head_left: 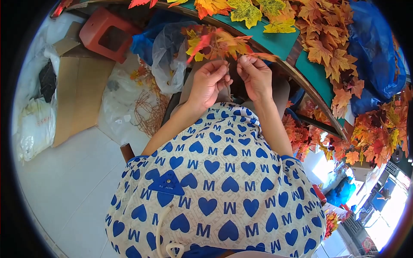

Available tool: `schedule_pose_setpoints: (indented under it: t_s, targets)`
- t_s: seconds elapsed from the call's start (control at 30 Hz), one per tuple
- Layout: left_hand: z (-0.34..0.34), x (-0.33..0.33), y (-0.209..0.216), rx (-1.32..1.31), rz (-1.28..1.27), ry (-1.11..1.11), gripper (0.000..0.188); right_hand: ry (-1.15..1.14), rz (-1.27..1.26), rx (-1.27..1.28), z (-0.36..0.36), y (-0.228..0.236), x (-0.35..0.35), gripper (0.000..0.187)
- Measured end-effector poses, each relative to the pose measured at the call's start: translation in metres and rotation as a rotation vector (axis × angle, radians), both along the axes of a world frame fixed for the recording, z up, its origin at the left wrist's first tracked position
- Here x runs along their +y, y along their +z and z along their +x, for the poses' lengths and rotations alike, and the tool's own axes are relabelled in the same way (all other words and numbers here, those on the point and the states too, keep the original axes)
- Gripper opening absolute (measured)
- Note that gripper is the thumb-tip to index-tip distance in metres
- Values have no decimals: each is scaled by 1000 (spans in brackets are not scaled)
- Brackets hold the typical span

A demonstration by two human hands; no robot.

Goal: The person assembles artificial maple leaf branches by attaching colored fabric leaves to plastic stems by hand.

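A sprig of artificial maple leaves (219,42) in red, orange and yellow is held up in front of me, close to the table edge. My left hand (210,82) is closed in a pinch at the lower side of the sprig, palm partly turned up. A short gap away, my right hand (255,76) pinches the sprig's other side between thumb and fingers. The thin stems between the fingertips are too small to make out clearly. Both hands are above my lap, over an apron (219,185) with blue hearts.
A green-topped table (297,48) curves across the far side, bearing loose yellow leaves (246,13) and an orange leaf heap (325,47). Blue plastic (374,47) lies at right. To the left are a red stool (107,34), cardboard box (81,90), clear bag (168,56) and tangled brown strands (150,109).
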State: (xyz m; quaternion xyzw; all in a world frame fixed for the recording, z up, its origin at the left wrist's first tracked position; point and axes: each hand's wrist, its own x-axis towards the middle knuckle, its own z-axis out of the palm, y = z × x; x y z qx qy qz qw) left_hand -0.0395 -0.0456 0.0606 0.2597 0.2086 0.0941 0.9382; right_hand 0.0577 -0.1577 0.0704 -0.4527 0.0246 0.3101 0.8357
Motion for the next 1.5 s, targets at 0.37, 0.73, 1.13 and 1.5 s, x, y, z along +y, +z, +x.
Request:
schedule_pose_setpoints:
  t_s: [0.37, 0.73, 1.13, 1.5]
  targets:
    - [5, -5, 5, -19, 177, 41, 16, 156, -3, 172, -11, -11, 7, 25]
    - [6, -5, 1, 1, 190, 34, 17, 180, 8, 153, -13, -11, 8, 27]
    - [5, -4, 2, 18, 190, 25, 16, 155, 12, 175, -16, -14, 8, 24]
    - [3, -4, -2, 38, 149, 54, 18, -9, 56, 91, -30, -16, 9, 13]
